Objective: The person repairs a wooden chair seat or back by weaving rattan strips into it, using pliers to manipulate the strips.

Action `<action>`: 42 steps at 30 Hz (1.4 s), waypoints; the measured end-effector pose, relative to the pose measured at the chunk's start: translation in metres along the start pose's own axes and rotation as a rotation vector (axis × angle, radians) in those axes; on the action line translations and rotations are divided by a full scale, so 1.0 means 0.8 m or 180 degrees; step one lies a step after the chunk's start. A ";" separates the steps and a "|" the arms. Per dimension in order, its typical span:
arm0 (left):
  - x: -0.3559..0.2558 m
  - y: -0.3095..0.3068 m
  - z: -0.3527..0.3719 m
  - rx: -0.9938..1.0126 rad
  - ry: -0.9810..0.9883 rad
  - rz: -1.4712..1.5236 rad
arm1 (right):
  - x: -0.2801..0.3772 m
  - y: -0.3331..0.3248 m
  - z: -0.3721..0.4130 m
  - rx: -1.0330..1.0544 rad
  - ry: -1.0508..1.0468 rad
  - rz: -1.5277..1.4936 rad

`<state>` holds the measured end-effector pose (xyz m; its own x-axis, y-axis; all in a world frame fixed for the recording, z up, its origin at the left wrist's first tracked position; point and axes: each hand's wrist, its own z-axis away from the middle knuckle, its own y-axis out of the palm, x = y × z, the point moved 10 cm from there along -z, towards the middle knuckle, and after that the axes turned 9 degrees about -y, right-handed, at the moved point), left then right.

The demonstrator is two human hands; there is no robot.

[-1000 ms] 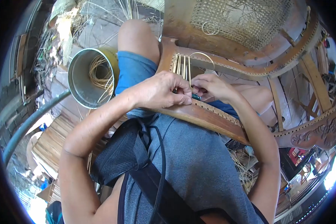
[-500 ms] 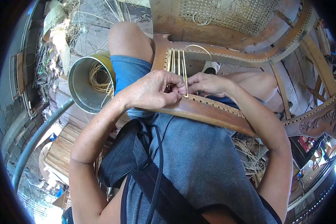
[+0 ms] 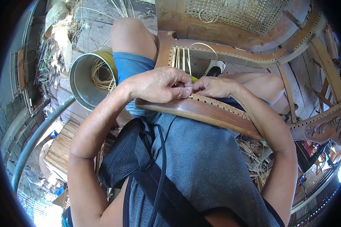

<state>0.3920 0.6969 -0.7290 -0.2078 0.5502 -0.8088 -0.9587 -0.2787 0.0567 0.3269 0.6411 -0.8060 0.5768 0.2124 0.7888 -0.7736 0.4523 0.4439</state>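
A carved wooden chair frame [image 3: 212,115], with a row of holes along its rail, lies across my lap. Several pale cane strands [image 3: 183,60] run side by side over its opening, and one loops up at the right. My left hand [image 3: 165,86] is closed at the near rail, thumb and finger pinching the end of a cane strand at a hole. Right beside it, my right hand [image 3: 216,87] is closed with its fingertips against the left ones. A small yellow-green piece [image 3: 194,79] shows between the hands; what the right fingers grip is hidden.
At the left stands a metal bucket [image 3: 75,75] holding a coil of cane [image 3: 100,73]. A woven cane panel [image 3: 235,15] with a loose cane ring [image 3: 208,16] lies beyond the frame. Cane scraps [image 3: 254,159] litter the floor, and a curved pipe [image 3: 41,136] rises at the left.
Both hands have shifted slightly right along the rail. The left fingers now cover the strand's lower end, and a yellow-green piece has come into view between the hands.
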 end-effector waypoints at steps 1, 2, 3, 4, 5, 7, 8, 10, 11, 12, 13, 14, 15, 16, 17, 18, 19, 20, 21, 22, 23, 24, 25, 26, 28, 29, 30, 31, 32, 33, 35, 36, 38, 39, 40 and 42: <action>-0.003 0.001 0.000 0.0046 0.0064 -0.0022 | 0.005 -0.001 -0.001 0.0004 0.0002 -0.0001; -0.005 0.001 0.001 0.0047 0.0060 -0.0014 | 0.000 -0.007 0.000 0.0013 0.0258 0.0488; -0.001 -0.003 0.002 0.0006 -0.0140 0.0167 | -0.005 -0.013 0.002 0.0025 0.0513 0.0980; 0.006 -0.006 0.003 -0.0039 -0.0338 0.0345 | -0.002 -0.013 0.001 0.0034 0.0512 0.0984; 0.010 -0.004 0.003 -0.0042 -0.0344 0.0352 | 0.002 -0.010 0.000 0.0068 0.0468 0.0992; 0.017 -0.004 0.005 -0.0107 -0.0230 0.0550 | 0.008 -0.007 -0.001 0.0116 0.0421 0.1001; 0.019 -0.001 0.009 -0.0112 -0.0238 0.0561 | 0.010 -0.007 -0.001 0.0114 0.0428 0.0991; -0.003 -0.011 0.023 -0.0586 0.0338 0.0056 | 0.011 -0.007 -0.001 0.0116 0.0428 0.0998; -0.010 -0.011 0.029 -0.0684 0.0527 -0.0223 | 0.009 -0.008 0.000 0.0055 0.0400 0.0933; -0.013 -0.009 0.034 -0.0681 0.0524 -0.0220 | 0.007 -0.008 0.000 -0.0009 0.0376 0.0859; -0.022 -0.009 0.042 -0.0781 0.0606 -0.0480 | 0.003 -0.008 0.000 -0.0014 0.0376 0.0860; -0.031 -0.009 0.049 -0.0882 0.0692 -0.0745 | 0.001 -0.009 -0.001 -0.0025 0.0340 0.0837; -0.028 -0.006 0.053 -0.0843 0.0555 -0.0865 | -0.002 -0.008 -0.001 -0.0035 0.0307 0.0807; -0.030 -0.003 0.057 -0.0838 0.0558 -0.0870 | -0.004 -0.007 0.000 -0.0042 0.0305 0.0806; -0.031 -0.002 0.061 -0.0882 0.0546 -0.0984 | -0.004 -0.007 0.000 -0.0039 0.0253 0.0702; -0.033 -0.002 0.064 -0.0925 0.0533 -0.1098 | -0.003 -0.006 -0.001 -0.0034 0.0200 0.0598; -0.029 0.002 0.065 -0.0814 0.0409 -0.1216 | -0.006 -0.006 -0.001 -0.0043 0.0197 0.0599; -0.031 0.004 0.067 -0.0810 0.0417 -0.1224 | -0.008 -0.005 -0.002 -0.0019 0.0178 0.0564; -0.033 0.006 0.070 -0.0883 0.0414 -0.1383 | -0.009 -0.004 -0.002 0.0006 0.0160 0.0529; -0.035 0.009 0.073 -0.0956 0.0408 -0.1536 | -0.008 -0.003 0.000 -0.0001 0.0162 0.0528; -0.033 0.012 0.074 -0.1010 0.0330 -0.1676 | -0.009 -0.002 0.000 -0.0011 0.0192 0.0417; -0.032 0.017 0.074 -0.1016 0.0329 -0.1681 | -0.010 -0.001 0.000 -0.0020 0.0219 0.0306; -0.033 0.019 0.076 -0.1204 0.0334 -0.1804 | -0.012 0.000 0.000 -0.0020 0.0213 0.0307; -0.032 0.021 0.076 -0.1398 0.0341 -0.1929 | -0.017 0.001 0.000 -0.0029 0.0182 0.0192; -0.027 0.025 0.077 -0.1756 0.0559 -0.1989 | -0.012 0.001 -0.001 -0.0038 0.0146 0.0089; -0.028 0.028 0.079 -0.1806 0.0714 -0.2046 | -0.011 0.001 0.001 -0.0015 0.0222 0.0163; -0.029 0.030 0.081 -0.1859 0.0867 -0.2107 | -0.010 0.001 0.002 0.0010 0.0294 0.0242; -0.033 0.030 0.085 -0.1986 0.1018 -0.2203 | -0.011 -0.001 0.001 0.0012 0.0279 0.0257; -0.035 0.030 0.089 -0.1991 0.1010 -0.2219 | -0.013 -0.001 0.001 0.0031 0.0238 0.0209; -0.033 0.021 0.094 -0.2058 0.0786 -0.1991 | -0.013 0.001 0.000 0.0053 0.0199 0.0153; -0.022 0.011 0.096 -0.2187 0.0486 -0.1861 | -0.014 -0.001 0.000 -0.0010 0.0268 0.0221; -0.020 0.012 0.096 -0.2187 0.0482 -0.1866 | -0.015 -0.003 0.001 -0.0074 0.0359 0.0284; -0.016 0.016 0.091 -0.2077 0.0467 -0.2049 | -0.007 -0.002 0.001 -0.0034 0.0352 0.0357; -0.014 0.017 0.090 -0.2080 0.0468 -0.2056 | -0.004 -0.001 0.001 0.0003 0.0348 0.0428; -0.012 0.016 0.089 -0.2139 0.0464 -0.1999 | -0.003 0.000 0.001 -0.0001 0.0343 0.0433; -0.014 0.013 0.090 -0.2204 0.0465 -0.1951 | 0.003 0.000 0.002 -0.0034 0.0267 0.0471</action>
<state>0.3706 0.7449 -0.6773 0.3671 0.6649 -0.6505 -0.5540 -0.4054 -0.7271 0.3279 0.6405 -0.8038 0.4769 0.3488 0.8068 -0.8491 0.4199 0.3204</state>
